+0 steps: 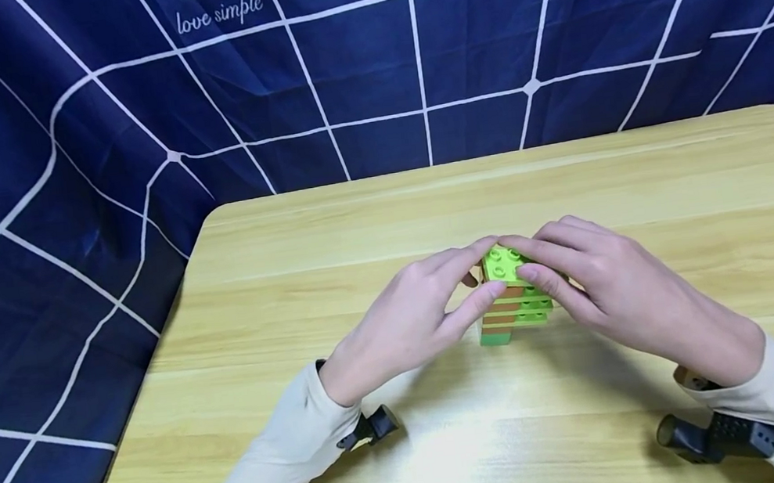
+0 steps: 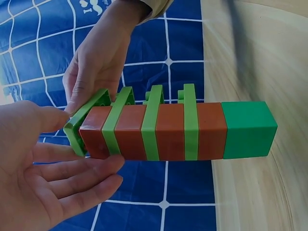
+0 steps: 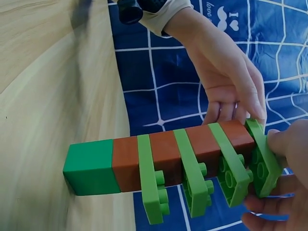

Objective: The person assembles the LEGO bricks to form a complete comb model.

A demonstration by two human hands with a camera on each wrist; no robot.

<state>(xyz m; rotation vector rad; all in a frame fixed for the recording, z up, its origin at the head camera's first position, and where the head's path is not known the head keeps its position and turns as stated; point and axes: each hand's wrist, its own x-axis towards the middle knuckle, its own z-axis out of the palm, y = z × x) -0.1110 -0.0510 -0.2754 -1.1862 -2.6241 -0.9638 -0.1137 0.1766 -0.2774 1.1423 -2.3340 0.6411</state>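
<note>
A tower of toy building bricks stands on the table: a dark green block (image 2: 250, 130) at the bottom, then brown bricks (image 2: 170, 132) alternating with light green plates (image 3: 192, 173) that jut out to the right. The topmost light green plate (image 1: 501, 267) sits tilted on the uppermost brown brick, with a gap on one side in the right wrist view. My left hand (image 1: 416, 313) pinches this plate's left edge between thumb and fingers. My right hand (image 1: 611, 285) grips its right end, thumb on the near side and fingers behind.
The light wooden table (image 1: 278, 284) spreads around the tower. A dark blue curtain (image 1: 368, 62) with white lines hangs behind and to the left. A black wrist camera (image 1: 369, 427) sits under the left sleeve, and another camera (image 1: 719, 436) under the right one.
</note>
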